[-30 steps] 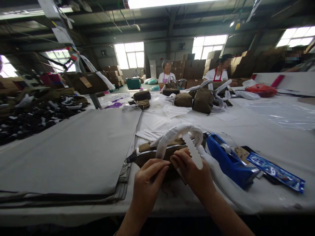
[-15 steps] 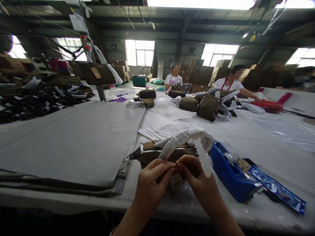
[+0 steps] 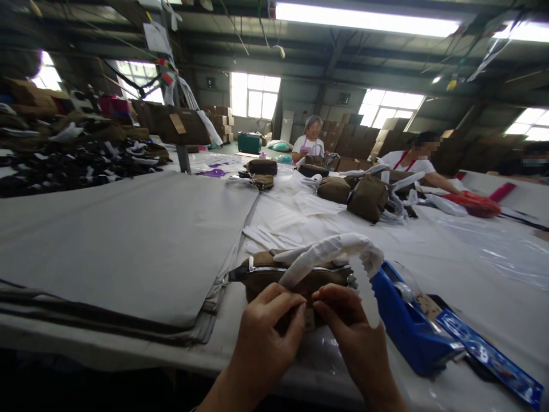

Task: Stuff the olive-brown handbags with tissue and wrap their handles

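Note:
An olive-brown handbag [image 3: 259, 282] with a silver zipper lies on the table in front of me. White paper wrapping covers its arched handle [image 3: 334, 247]. My left hand [image 3: 268, 329] is at the front of the bag, thumb and index finger pinched together. Just to its right, my right hand [image 3: 352, 329] holds a similar pinch, the two sets of fingertips a small gap apart. A pale tag [image 3: 309, 320] hangs between and below them. Whatever the fingertips hold is too small to make out.
Right of the bag stands a blue tape dispenser [image 3: 412, 326] beside a blue packet [image 3: 489, 355]. Grey sheets [image 3: 128, 246] are stacked on the left. More brown bags [image 3: 369, 197] lie farther back, where two people [image 3: 309, 143] work. A metal post [image 3: 183, 159] rises at left.
My fingertips, together before, have moved slightly apart. The tag has turned and shows a narrower face. The whole view has shifted a little, with the bag staying on the table.

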`<action>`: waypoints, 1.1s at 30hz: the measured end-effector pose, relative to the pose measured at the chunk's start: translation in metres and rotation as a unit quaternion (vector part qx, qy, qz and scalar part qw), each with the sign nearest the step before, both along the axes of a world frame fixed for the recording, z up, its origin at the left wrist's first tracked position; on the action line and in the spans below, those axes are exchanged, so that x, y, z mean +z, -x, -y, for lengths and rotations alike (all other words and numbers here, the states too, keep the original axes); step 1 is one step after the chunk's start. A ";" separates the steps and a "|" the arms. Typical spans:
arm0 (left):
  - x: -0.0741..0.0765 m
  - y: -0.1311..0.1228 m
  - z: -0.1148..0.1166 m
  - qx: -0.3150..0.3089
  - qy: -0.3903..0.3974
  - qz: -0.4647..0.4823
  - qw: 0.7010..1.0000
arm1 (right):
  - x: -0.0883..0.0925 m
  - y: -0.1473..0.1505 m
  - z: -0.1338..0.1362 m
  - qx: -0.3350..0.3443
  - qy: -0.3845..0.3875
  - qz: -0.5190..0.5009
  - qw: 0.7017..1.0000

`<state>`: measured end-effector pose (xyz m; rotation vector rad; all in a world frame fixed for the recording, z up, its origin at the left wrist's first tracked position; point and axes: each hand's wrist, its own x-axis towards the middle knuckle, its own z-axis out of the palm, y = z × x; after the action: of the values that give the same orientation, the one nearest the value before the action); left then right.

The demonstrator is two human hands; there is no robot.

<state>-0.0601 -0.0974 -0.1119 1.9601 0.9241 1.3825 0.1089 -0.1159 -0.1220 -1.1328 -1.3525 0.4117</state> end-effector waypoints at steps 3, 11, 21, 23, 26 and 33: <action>-0.001 0.001 0.001 -0.004 0.001 -0.008 1.000 | -0.003 0.000 -0.001 -0.032 -0.021 0.058 0.998; -0.002 0.004 0.002 0.011 -0.016 -0.038 0.999 | -0.011 -0.002 0.000 -0.068 -0.051 0.164 0.983; -0.001 0.008 0.001 0.002 -0.012 -0.049 0.999 | -0.010 -0.003 -0.001 -0.057 -0.063 0.191 0.978; -0.001 0.008 0.001 0.004 -0.010 -0.056 0.998 | -0.009 -0.002 -0.001 -0.057 -0.066 0.198 0.976; -0.002 0.008 0.001 0.005 -0.008 -0.062 0.998 | -0.008 -0.002 0.000 -0.066 -0.073 0.199 0.975; -0.003 0.007 -0.001 0.004 -0.009 -0.057 0.998 | -0.008 -0.002 -0.002 -0.054 -0.075 0.198 0.976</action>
<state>-0.0669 -0.0967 -0.1149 2.0694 0.9741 1.2994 0.1107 -0.1142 -0.1301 -1.1937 -1.6268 -0.0003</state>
